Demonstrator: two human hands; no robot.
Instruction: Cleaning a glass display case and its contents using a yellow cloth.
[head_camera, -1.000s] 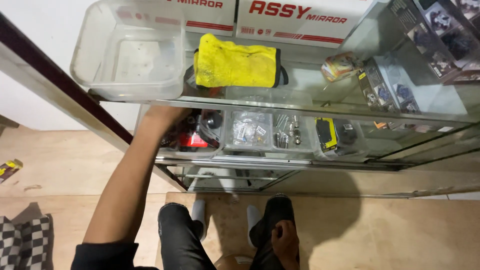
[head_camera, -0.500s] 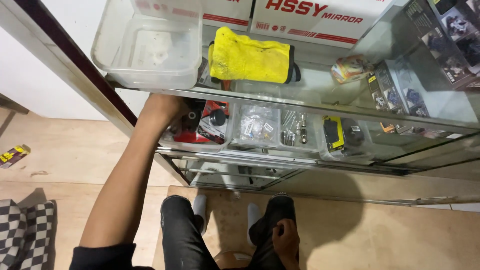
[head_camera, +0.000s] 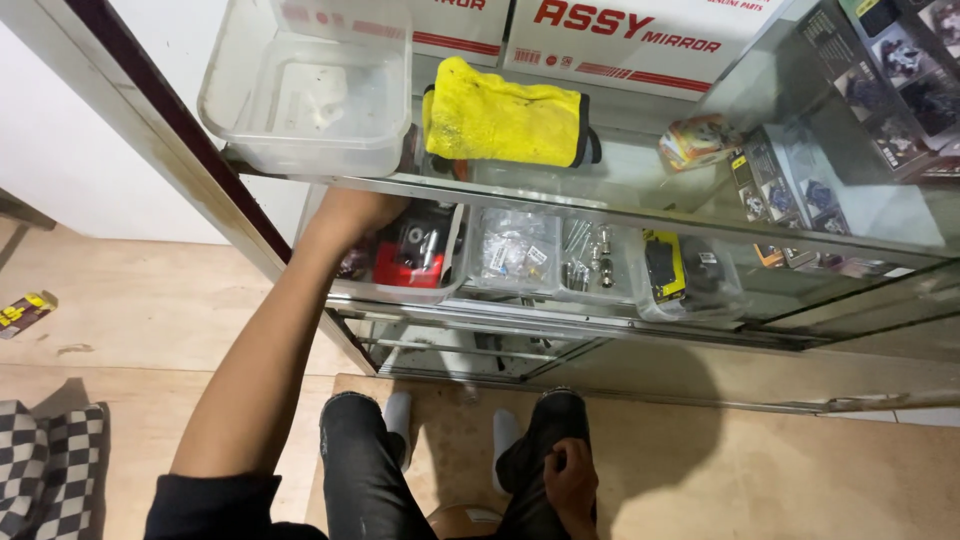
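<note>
A glass cabinet (head_camera: 560, 330) is standing on a tan wood floor (head_camera: 130, 300) against a white wall, seen from above.

The left hand (head_camera: 352, 215) is reaching under the upper glass shelf (head_camera: 640, 205) into a clear tray (head_camera: 400, 290) at the left end of the lower shelf. Its fingers are lying hidden behind the glass and the tray's contents, so I cannot tell whether they are spread or pinching anything. A red and black part (head_camera: 410, 255) is lying in that tray, just beside the hand.

Right of the tray, a second clear bin is holding a bag of small hardware (head_camera: 512, 255), the next is holding metal bolts (head_camera: 588, 262), and the one past it is holding a black and yellow packet (head_camera: 664, 265).

Above the tray, on the upper shelf, a clear tub (head_camera: 305, 95) is sitting with only a few white scraps inside. Right of the tub, a yellow cloth (head_camera: 505, 122) is lying folded over something dark, and a small colourful pack (head_camera: 698, 140) is lying farther right. White and red boxes (head_camera: 600, 35) are standing behind them.

Well below the tray, the right hand (head_camera: 570, 478) is resting loosely curled on the right knee of black trousers, holding nothing visible.
</note>
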